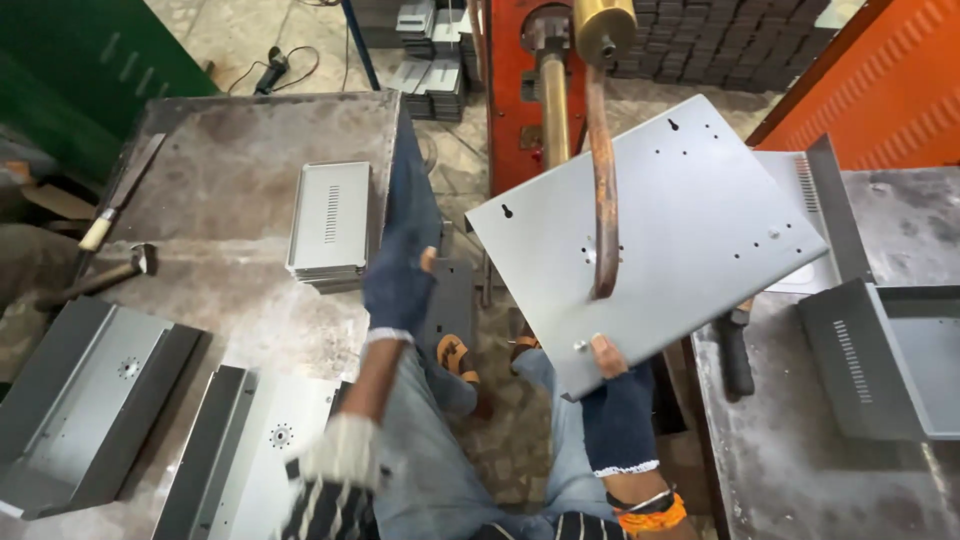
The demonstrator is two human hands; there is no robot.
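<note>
Gripping the near corner of a flat grey metal panel (690,220), the right hand (615,385), in a dark glove, is pinching it with the thumb on top; the panel is sitting tilted under a curved copper welding arm (602,180) whose tip is touching its face. The left hand (400,285), also gloved, is hanging open, apparently holding nothing, near a stack of vented grey panels (330,225) on the left table (230,150). A hammer (95,280) is lying further left.
</note>
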